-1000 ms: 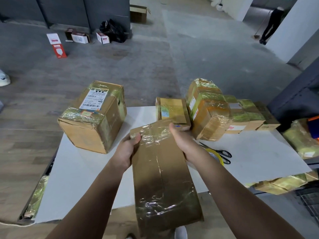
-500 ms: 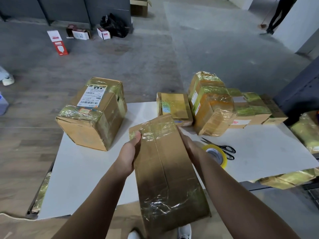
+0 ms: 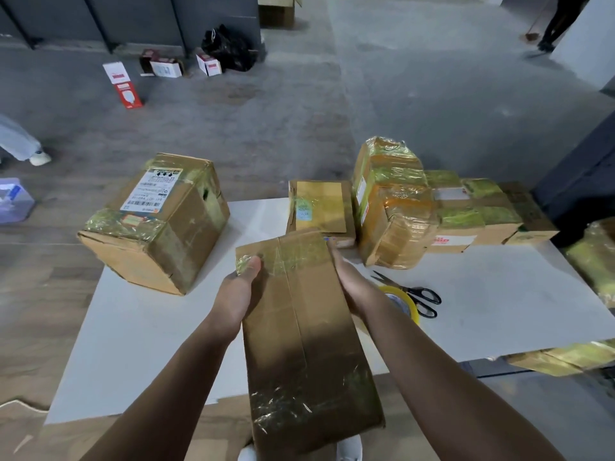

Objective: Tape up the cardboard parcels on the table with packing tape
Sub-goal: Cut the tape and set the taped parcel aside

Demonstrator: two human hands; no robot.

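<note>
Now that my right hand has slid off the top face and down the right flank of the box I'm holding, I have it clamped from both sides instead of pinned from above. Table first: the big labelled box sits on its far left corner and the pile of taped parcels runs along the far edge towards the right, both where they were. The long parcel in my grip crosses the near edge, with its far end over the table's middle and its near end out towards me. My left hand holds the left side as before, thumb pressed on the wrinkled tape at the far left corner. Shiny tape bands both ends; whether the centre seam is covered I cannot tell, so I judge this a check before more taping. The flat parcel lies just beyond. The tape roll and scissors lie untouched beside my right wrist. I'd need a free hand for them.
</note>
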